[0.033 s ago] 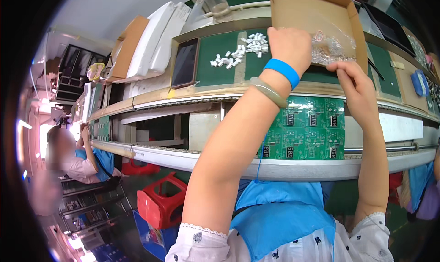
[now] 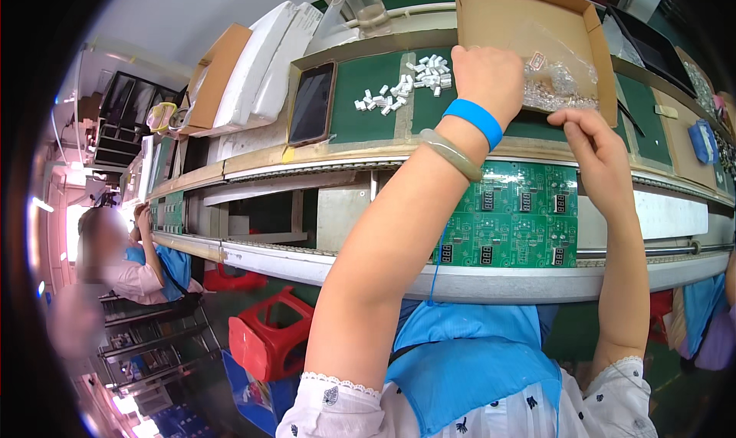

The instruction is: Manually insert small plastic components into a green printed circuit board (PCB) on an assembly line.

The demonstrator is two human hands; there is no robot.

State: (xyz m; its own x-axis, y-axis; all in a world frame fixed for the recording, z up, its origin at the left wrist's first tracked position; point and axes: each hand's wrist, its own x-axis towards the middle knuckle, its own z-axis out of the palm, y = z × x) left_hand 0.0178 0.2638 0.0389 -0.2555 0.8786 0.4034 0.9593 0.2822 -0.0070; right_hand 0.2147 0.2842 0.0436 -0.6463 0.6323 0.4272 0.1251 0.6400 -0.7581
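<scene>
My left hand (image 2: 489, 78) reaches to the front left part of an open cardboard box (image 2: 491, 13). Its fingers are hidden behind the back of the hand. Inside the box lies a clear plastic bag (image 2: 563, 85) of small shiny parts with a small label. Just below the box's front edge is my right hand (image 2: 596, 143), its fingers curled in and anything between them too small to make out. Below both hands, a panel of green circuit boards (image 2: 506, 216) with black digit displays rests across the rails, partly covered by my left forearm.
Small white parts (image 2: 433, 74) lie heaped on the green mat left of my left hand. A phone (image 2: 312, 104) lies farther left, near white foam slabs (image 2: 257, 66). A red stool (image 2: 268, 334) stands below the bench. Another person (image 2: 146, 265) works at far left.
The bag's clear film has shifted, and the shiny parts in it show more plainly. The view has moved slightly; both hands stay in nearly the same places.
</scene>
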